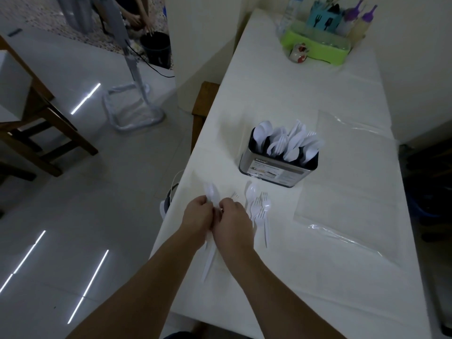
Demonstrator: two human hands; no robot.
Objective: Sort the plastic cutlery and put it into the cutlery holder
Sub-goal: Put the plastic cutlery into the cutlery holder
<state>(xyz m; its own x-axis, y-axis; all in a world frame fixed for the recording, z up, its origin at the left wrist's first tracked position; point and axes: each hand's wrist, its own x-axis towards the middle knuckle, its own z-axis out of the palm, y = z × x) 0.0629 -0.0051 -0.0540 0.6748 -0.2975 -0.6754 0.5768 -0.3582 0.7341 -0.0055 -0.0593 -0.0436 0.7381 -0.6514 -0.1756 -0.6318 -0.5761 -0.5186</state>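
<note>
Near edge of the white-covered table [305, 277]: my left hand [198, 217] and right hand [233, 220] are meeting, knuckles nearly touching. Left fingers are curling round a bunch of white plastic cutlery; a spoon bowl [210, 192] is sticking out above them and handles [208, 263] are trailing out below, toward me. Right fingers are curling in against the same bunch; how much they are actually gripping, I cannot tell.

Just right of my right hand, a loose pile of forks and spoons [259, 208] is lying flat on the cloth. A clear plastic sheet [347, 182] is spreading over the table's right side.

Beyond the pile, the metal cutlery holder [278, 167] is standing upright, its black compartments crowding with white spoons and forks [291, 143], heads up.

Far end: a green tray [315, 48] is carrying bottles and a teal tub; a small mug [299, 53] is sitting just before it. Left, off the table, a wooden chair [31, 123] is standing on the tiled floor.
</note>
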